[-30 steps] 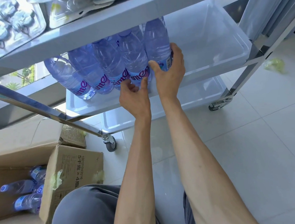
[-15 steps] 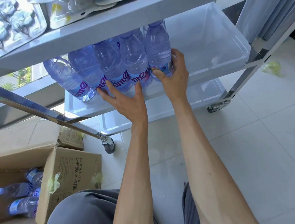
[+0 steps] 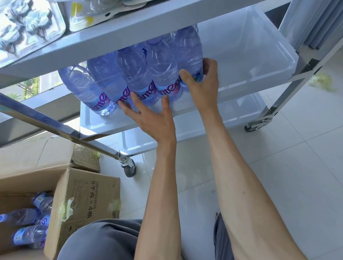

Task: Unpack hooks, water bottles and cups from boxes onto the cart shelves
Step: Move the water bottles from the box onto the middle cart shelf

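Observation:
Several clear water bottles (image 3: 136, 72) stand in a row at the left of the cart's white middle shelf tray (image 3: 248, 67). My right hand (image 3: 201, 87) grips the rightmost bottle (image 3: 188, 50) low on its label. My left hand (image 3: 150, 117) has its fingers spread, pressing against the bases of the bottles in the middle of the row. More bottles (image 3: 27, 220) lie in the open cardboard box (image 3: 85, 194) at the lower left. Packs of hooks (image 3: 18, 26) and packaged cups (image 3: 86, 7) sit on the top shelf.
The right half of the middle tray holds nothing. A lower tray (image 3: 244, 111) sits beneath it. The cart's steel frame (image 3: 48, 123) and a caster wheel (image 3: 129, 167) stand between me and the box. A scrap of tape (image 3: 322, 82) lies on the tiled floor at right.
My left hand uncurled and spread its fingers leftward across the bottle bases. My right hand slid down the rightmost bottle and stays wrapped round it.

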Demonstrator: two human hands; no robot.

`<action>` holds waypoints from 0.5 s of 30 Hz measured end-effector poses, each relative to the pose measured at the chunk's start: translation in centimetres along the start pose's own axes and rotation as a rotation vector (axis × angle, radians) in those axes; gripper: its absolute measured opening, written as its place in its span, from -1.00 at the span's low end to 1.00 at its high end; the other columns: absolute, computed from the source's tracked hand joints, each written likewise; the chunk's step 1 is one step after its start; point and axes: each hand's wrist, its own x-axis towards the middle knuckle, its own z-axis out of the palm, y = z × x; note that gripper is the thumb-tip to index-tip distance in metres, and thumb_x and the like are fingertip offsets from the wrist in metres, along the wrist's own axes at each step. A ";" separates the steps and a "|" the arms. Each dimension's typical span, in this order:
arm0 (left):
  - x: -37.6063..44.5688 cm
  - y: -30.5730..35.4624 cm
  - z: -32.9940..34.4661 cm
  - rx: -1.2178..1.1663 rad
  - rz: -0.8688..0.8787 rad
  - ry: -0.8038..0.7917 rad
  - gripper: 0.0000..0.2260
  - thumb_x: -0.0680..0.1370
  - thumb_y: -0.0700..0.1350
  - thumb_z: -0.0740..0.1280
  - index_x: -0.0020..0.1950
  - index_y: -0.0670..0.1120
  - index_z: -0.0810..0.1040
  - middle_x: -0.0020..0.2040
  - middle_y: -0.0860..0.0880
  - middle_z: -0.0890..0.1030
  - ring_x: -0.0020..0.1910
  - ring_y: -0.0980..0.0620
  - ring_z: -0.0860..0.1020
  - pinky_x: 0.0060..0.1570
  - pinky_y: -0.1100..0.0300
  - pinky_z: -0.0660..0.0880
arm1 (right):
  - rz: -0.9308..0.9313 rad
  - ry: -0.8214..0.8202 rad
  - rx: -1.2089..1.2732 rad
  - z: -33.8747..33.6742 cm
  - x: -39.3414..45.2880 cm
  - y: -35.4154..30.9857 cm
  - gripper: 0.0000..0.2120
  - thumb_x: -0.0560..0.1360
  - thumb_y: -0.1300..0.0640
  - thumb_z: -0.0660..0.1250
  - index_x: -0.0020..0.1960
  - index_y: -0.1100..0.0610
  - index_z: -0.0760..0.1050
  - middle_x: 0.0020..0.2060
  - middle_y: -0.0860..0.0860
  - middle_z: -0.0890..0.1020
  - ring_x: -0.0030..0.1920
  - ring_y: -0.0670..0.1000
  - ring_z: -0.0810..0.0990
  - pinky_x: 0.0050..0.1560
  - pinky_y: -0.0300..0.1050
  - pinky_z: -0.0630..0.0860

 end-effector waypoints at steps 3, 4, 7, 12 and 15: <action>-0.1 0.1 0.0 0.014 0.000 0.002 -0.24 0.42 0.21 0.48 0.50 -0.08 0.32 0.57 -0.15 0.13 0.53 -0.09 0.19 0.27 -0.01 0.45 | -0.001 -0.039 0.013 -0.4 0.0 0.3 -0.58 0.50 0.10 0.43 0.27 0.25 0.43 0.08 0.01 0.61 0.06 -0.11 0.60 0.11 -0.17 0.55; -0.1 0.1 0.0 0.025 0.001 0.002 -0.24 0.42 0.22 0.47 0.50 -0.08 0.32 0.57 -0.15 0.13 0.52 -0.10 0.20 0.26 0.00 0.45 | 0.001 -0.065 0.037 -0.6 -0.1 0.5 -0.62 0.54 0.13 0.38 0.30 0.25 0.43 0.13 0.03 0.60 0.11 -0.09 0.59 0.17 -0.12 0.54; -0.2 0.2 0.0 0.046 0.001 0.001 -0.25 0.44 0.22 0.46 0.51 -0.09 0.32 0.57 -0.17 0.13 0.52 -0.12 0.22 0.22 0.00 0.47 | 0.020 -0.065 0.078 -0.7 -0.5 0.1 -0.65 0.54 0.05 0.32 0.27 0.19 0.47 0.21 0.11 0.50 0.21 -0.14 0.48 0.20 -0.29 0.46; -0.2 0.8 0.0 0.048 -0.033 -0.011 -0.23 0.42 0.16 0.45 0.54 -0.08 0.27 0.58 -0.18 0.09 0.55 -0.15 0.14 0.24 -0.06 0.45 | 0.035 0.048 0.055 0.4 -1.0 -0.7 -0.37 0.42 0.02 0.52 0.33 0.26 0.35 0.16 0.10 0.53 0.13 -0.02 0.57 0.10 -0.19 0.53; -0.2 1.1 -0.1 0.052 -0.054 -0.021 -0.22 0.41 0.16 0.45 0.54 -0.06 0.26 0.58 -0.18 0.09 0.55 -0.15 0.13 0.26 -0.05 0.43 | -0.017 0.017 0.020 0.0 -0.8 -0.4 -0.57 0.55 0.09 0.36 0.31 0.30 0.37 0.07 -0.03 0.59 0.07 -0.11 0.61 0.09 -0.18 0.55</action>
